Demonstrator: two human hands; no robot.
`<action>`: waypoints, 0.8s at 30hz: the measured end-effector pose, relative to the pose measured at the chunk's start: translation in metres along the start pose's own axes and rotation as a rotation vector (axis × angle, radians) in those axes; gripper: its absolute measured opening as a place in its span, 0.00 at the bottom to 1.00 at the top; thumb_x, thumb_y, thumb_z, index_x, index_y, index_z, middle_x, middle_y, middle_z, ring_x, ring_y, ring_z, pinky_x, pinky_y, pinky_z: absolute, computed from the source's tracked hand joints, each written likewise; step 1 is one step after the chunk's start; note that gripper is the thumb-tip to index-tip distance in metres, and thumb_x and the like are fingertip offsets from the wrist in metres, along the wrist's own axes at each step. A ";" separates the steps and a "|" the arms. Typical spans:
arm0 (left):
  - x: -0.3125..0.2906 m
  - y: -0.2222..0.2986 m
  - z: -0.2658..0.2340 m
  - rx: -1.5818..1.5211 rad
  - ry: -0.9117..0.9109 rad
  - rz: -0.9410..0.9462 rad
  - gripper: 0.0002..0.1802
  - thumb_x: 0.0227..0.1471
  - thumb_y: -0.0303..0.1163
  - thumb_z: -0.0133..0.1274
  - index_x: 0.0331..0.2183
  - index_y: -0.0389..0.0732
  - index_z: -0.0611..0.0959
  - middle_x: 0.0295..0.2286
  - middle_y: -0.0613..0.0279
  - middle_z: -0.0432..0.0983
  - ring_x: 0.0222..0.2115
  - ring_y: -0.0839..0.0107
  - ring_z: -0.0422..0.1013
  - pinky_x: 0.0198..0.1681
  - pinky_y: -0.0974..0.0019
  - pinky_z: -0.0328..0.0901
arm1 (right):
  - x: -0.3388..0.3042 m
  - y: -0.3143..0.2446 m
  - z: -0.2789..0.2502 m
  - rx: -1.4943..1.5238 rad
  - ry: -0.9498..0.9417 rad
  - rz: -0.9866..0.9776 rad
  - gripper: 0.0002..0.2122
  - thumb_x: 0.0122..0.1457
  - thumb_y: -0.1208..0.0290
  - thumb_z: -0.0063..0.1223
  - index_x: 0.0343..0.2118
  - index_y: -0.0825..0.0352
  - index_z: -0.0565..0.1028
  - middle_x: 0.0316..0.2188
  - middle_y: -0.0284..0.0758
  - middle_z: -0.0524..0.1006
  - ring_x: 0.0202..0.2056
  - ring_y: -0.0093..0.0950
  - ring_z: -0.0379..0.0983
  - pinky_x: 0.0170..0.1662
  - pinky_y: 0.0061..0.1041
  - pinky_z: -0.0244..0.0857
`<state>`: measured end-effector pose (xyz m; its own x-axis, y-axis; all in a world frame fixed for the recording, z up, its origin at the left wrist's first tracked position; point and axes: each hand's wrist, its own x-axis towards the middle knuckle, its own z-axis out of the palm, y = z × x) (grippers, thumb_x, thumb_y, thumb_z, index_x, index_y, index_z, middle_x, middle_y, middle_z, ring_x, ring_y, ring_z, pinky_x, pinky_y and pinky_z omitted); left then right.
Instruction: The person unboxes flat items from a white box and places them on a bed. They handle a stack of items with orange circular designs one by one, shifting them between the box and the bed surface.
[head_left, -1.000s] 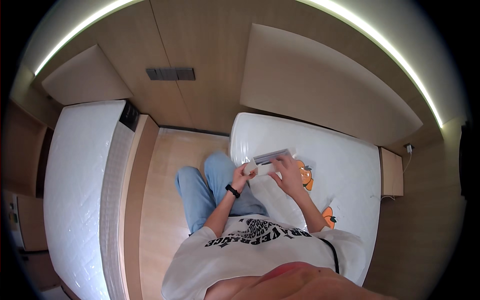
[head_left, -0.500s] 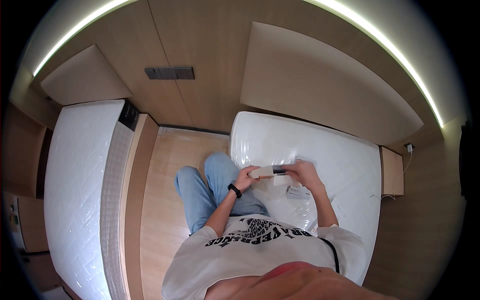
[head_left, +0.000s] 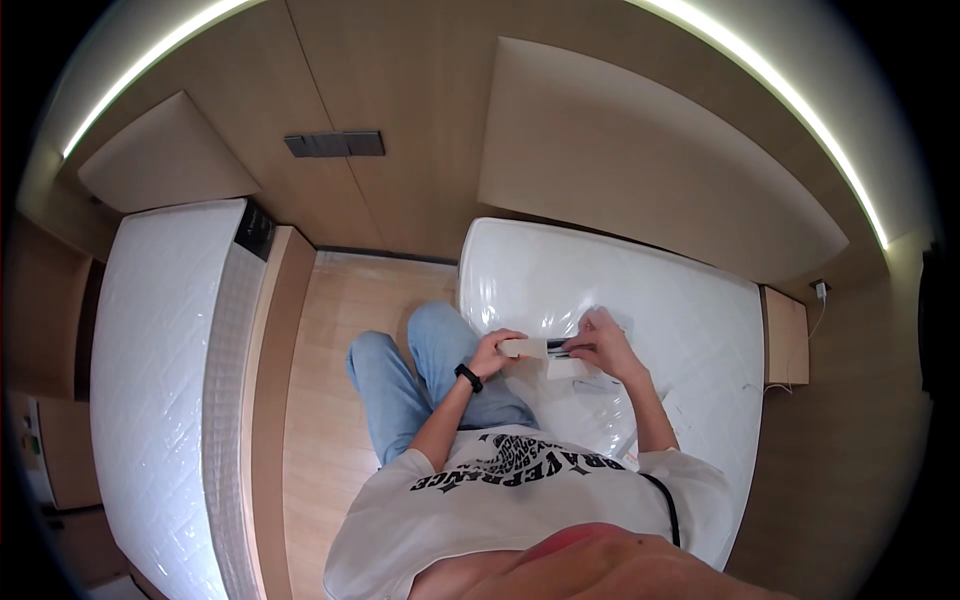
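My left hand (head_left: 490,352), a black band on its wrist, is closed around one end of a small white box (head_left: 524,348). The box is held level above the plastic-wrapped mattress (head_left: 690,310), in front of my knees. Its right end is open, with a white flap (head_left: 566,369) hanging down. A thin dark flat item (head_left: 556,345) shows in that opening. My right hand (head_left: 601,345) pinches at this item with thumb and fingers; its exact kind I cannot make out. Under the right hand a pale thin piece (head_left: 597,384) lies on the mattress.
Another wrapped mattress (head_left: 160,380) is on the left, beside a wooden bed edge (head_left: 262,400). Wooden floor (head_left: 340,300) runs between the beds. A padded headboard (head_left: 640,150) stands behind. At right, a white charger and cable (head_left: 822,290) hang above a bedside cabinet (head_left: 786,337).
My right hand has shifted slightly left, closer to the box's open end, and its fingers have bent more. The dark item shows differently at the opening. My left hand keeps its hold.
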<state>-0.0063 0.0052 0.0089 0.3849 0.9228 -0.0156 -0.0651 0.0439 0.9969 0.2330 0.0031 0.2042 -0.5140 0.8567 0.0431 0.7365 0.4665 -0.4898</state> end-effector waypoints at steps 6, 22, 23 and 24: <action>0.001 0.004 0.000 0.018 -0.040 -0.003 0.25 0.32 0.16 0.61 0.39 0.38 0.81 0.38 0.62 0.76 0.41 0.71 0.71 0.48 0.69 0.65 | 0.000 -0.002 -0.008 -0.078 -0.081 -0.237 0.07 0.37 0.70 0.64 0.24 0.56 0.81 0.31 0.28 0.68 0.37 0.30 0.65 0.39 0.28 0.61; 0.005 -0.005 0.006 0.238 0.122 0.223 0.20 0.34 0.18 0.61 0.35 0.38 0.78 0.33 0.65 0.76 0.36 0.72 0.71 0.42 0.68 0.65 | -0.003 0.009 0.021 -0.244 -0.076 -0.237 0.07 0.47 0.74 0.53 0.31 0.63 0.78 0.38 0.30 0.76 0.38 0.30 0.73 0.39 0.30 0.67; 0.006 -0.013 0.004 0.239 0.122 0.219 0.20 0.34 0.18 0.61 0.35 0.38 0.78 0.33 0.65 0.76 0.36 0.72 0.71 0.42 0.68 0.65 | -0.003 0.002 0.013 -0.185 0.021 -0.199 0.07 0.47 0.75 0.53 0.30 0.65 0.77 0.37 0.32 0.77 0.36 0.32 0.74 0.37 0.31 0.67; 0.008 -0.024 0.001 0.124 0.168 0.154 0.19 0.33 0.18 0.61 0.34 0.38 0.78 0.31 0.64 0.75 0.35 0.72 0.71 0.41 0.69 0.65 | -0.001 -0.006 0.000 -0.180 0.017 -0.201 0.07 0.47 0.75 0.53 0.30 0.65 0.77 0.37 0.32 0.77 0.36 0.32 0.74 0.37 0.31 0.67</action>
<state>-0.0007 0.0112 -0.0156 0.2199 0.9662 0.1349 0.0059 -0.1396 0.9902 0.2289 -0.0002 0.2066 -0.6514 0.7459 0.1389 0.6878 0.6578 -0.3069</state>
